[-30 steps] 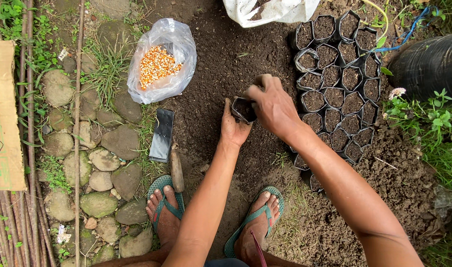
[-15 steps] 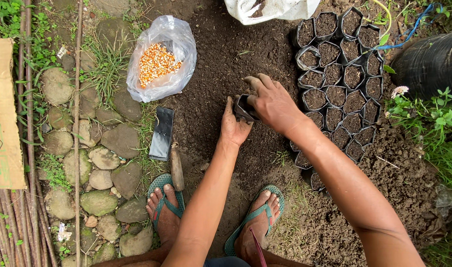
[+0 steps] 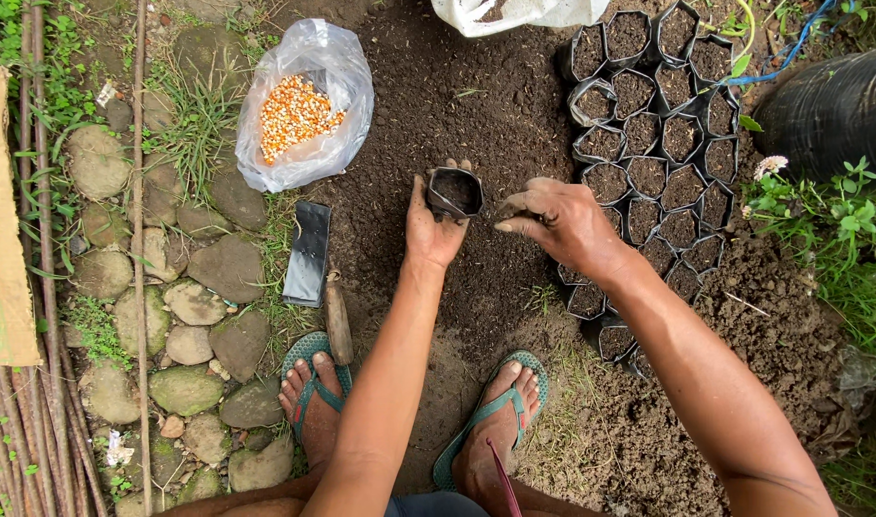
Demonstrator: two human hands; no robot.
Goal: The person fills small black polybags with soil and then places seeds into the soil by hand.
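My left hand [image 3: 430, 228] grips a small black plastic nursery bag [image 3: 454, 191], upright and partly filled with dark soil, over the soil patch [image 3: 438, 115]. My right hand [image 3: 564, 222] hovers just right of the bag, apart from it, with fingers bunched together as if pinching soil; I cannot see what is in them. Right of that hand stand rows of soil-filled black nursery bags [image 3: 660, 144]. My arm hides the nearest ones.
A clear plastic bag of orange corn kernels [image 3: 299, 110] lies at the upper left. A stack of flat black bags [image 3: 309, 254] and a wooden handle [image 3: 338, 324] lie near my left foot. A white sack [image 3: 515, 13] is at the top; stones and sticks lie left.
My right hand has come off the bag's mouth and moved right. The left hand has shifted the bag slightly left and up, its open top now visible.
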